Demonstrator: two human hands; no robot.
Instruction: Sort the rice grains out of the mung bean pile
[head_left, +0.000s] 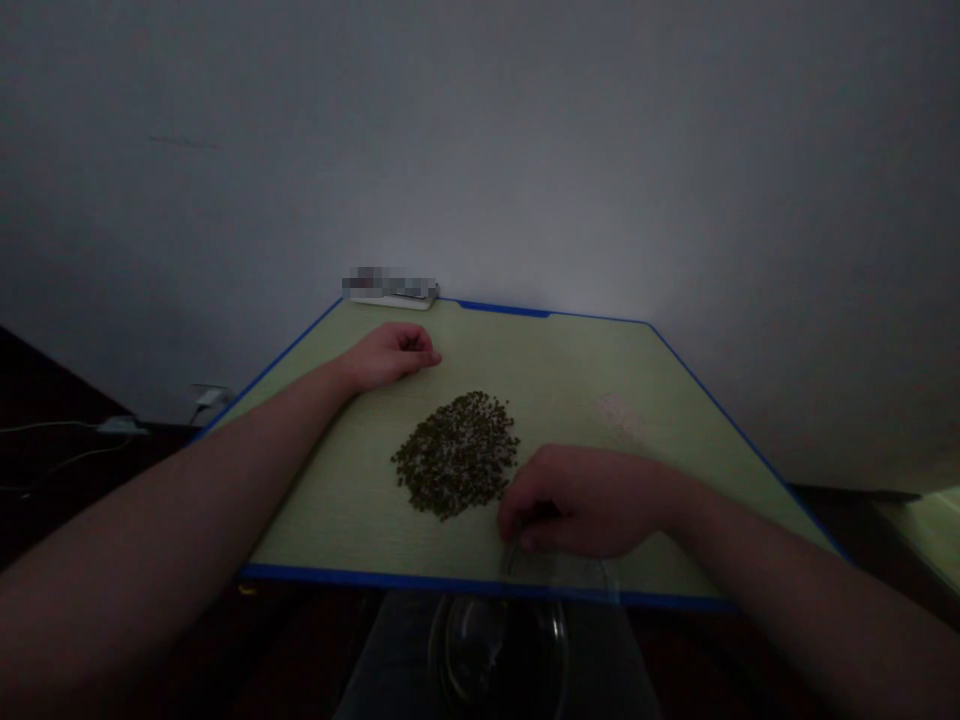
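A loose pile of small greenish-brown grains or seeds [455, 455] lies spread on the pale table. Beyond its upper left side my left hand [391, 357] rests on the tabletop, fingers loosely curled in and nothing visible in them. My right hand [574, 500] is at the pile's lower right edge, its fingers bent and pinched together; whatever they may hold is hidden. Below that hand, at the near table edge, shows a faint clear container [559, 578], partly covered by the hand. A round transparent bowl [499, 650] with dark contents sits lower down, over the person's lap.
The pale table [330, 530] has a blue edge and stands against a grey wall [525, 150]. A small scatter of pale bits [621, 415] lies on its right side. A flat white object [394, 297], partly blurred out, sits at the far left corner. Cables with a white plug [210, 398] run at left.
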